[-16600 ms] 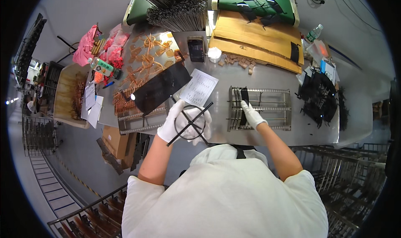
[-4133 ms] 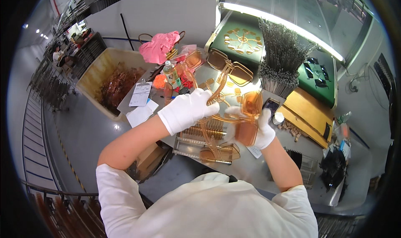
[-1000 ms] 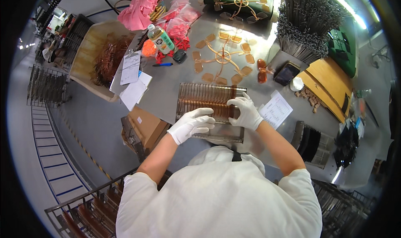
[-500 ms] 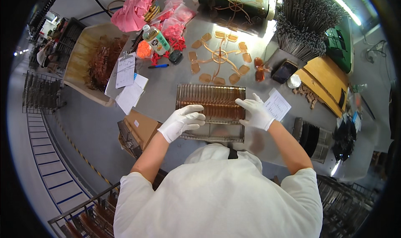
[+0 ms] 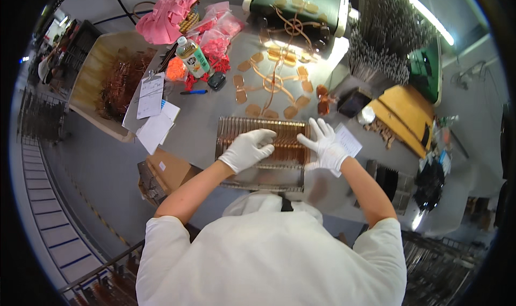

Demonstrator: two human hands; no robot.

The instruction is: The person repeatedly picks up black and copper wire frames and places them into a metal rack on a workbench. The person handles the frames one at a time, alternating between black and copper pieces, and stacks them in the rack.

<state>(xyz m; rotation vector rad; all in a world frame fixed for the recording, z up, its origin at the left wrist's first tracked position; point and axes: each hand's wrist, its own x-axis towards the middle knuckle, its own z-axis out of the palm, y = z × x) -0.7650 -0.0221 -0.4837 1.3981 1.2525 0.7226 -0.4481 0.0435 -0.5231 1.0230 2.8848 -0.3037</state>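
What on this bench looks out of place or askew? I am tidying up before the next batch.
Mainly the far left corner: a pink cloth, a drink bottle lying tilted and loose papers overhanging the edge. Both gloved hands, left hand and right hand, rest on the slotted rack, which sits square.

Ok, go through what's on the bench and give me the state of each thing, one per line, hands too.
Left hand: gloved, open, palm down on the slotted rack.
Right hand: gloved, fingers spread, at the rack's right end.
Slotted rack: flat on the bench, slots filled with copper-coloured pieces.
Bottle: upright, capped.
Spoked copper part: lying flat beyond the rack.
Clipboard: flat, paper clipped on.
Pen: lying flat.
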